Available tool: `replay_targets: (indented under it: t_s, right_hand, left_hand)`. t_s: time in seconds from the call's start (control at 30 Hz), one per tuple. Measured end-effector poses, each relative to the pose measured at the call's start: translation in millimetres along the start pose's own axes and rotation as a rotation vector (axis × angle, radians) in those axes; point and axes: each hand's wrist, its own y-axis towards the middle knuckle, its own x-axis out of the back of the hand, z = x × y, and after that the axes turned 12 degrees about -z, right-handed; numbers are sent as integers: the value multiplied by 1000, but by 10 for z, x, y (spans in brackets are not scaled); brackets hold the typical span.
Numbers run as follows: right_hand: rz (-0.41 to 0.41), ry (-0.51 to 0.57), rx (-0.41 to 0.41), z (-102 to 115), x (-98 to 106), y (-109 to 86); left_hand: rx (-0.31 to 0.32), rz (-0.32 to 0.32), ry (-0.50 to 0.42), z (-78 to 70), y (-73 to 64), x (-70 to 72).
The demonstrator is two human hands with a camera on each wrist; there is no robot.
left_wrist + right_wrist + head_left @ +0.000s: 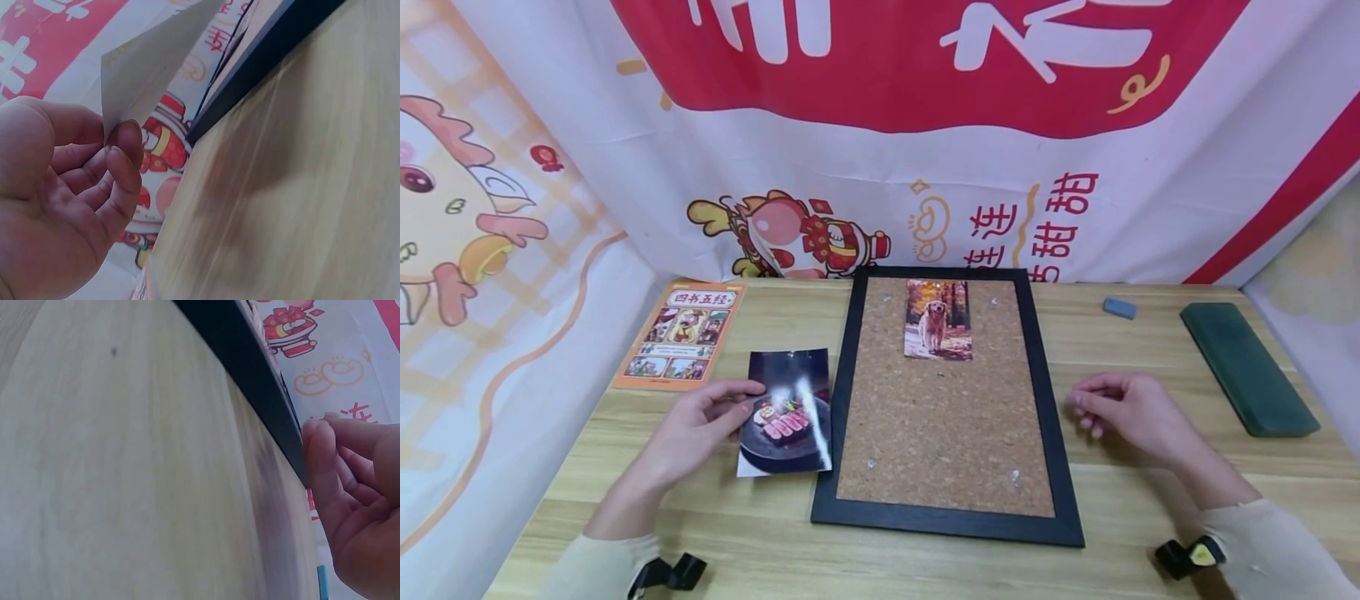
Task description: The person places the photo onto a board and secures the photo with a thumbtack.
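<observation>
My left hand (703,417) pinches the left edge of a glossy photo (786,417) of sliced meat on a dark plate. The left wrist view shows its pale back (140,69), held tilted above the wood between thumb and fingers (124,165). Just right of it lies a cork board (951,417) in a black frame (947,525). A dog photo (936,321) lies on the cork near the top. Right of the board, my right hand (1123,412) hovers over the table with loosely curled fingers. Its thumb and fingertip (320,447) come together, and nothing shows between them.
Several small clear pins (1015,477) sit on the cork. An orange booklet (681,337) lies at the left. At the right are a small blue block (1119,308) and a long dark green case (1247,367) on the wooden table (760,542). Printed cloth (850,158) hangs behind.
</observation>
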Motion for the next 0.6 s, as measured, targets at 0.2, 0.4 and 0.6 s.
replay_targets:
  t_s: [0.2, 0.4, 0.6]
  right_hand:
    - [-3, 53, -30, 68, -29, -9]
    - [4, 84, 6, 154, -89, -20]
    - [36, 138, 40, 211, -122, -16]
  left_hand:
    - [-52, 46, 28, -87, 77, -182]
    - [-49, 84, 47, -173, 154, -381]
    - [-56, 122, 33, -236, 205, -533]
